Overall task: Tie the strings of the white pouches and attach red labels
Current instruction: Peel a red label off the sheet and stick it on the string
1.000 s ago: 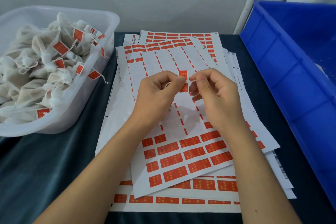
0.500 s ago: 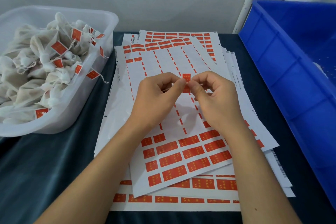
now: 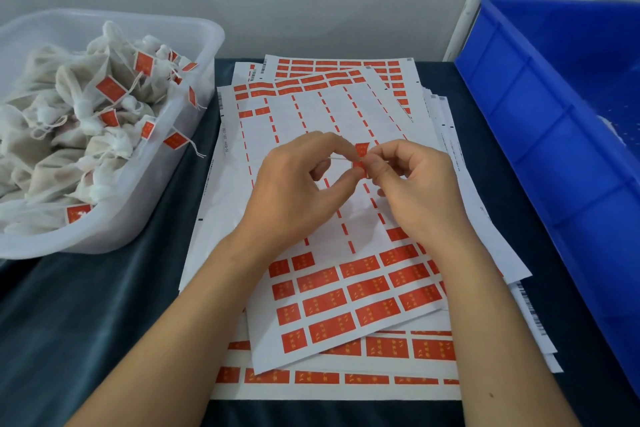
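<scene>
Dark cloth-covered table (image 3: 114,305) against a pale wall. Head view: left hand (image 3: 294,194) and right hand (image 3: 412,191), now fingertip to fingertip, jointly pinch a red label (image 3: 361,158) closing over a string (image 3: 337,158) above the label sheets (image 3: 346,288); folding nearly complete. Finished white pouches (image 3: 69,121) fill the clear tub (image 3: 152,218).

- Cut off by the right edge: blue crate (image 3: 561,121); far wall out of view
- Cut off at left: clear tub (image 3: 145,204); lower white pouches (image 3: 45,163) buried under others
- Mostly covered by fingertips: red label (image 3: 361,158); string (image 3: 337,158) too thin to trace
- Too small to read: print on label sheets (image 3: 346,308)
</scene>
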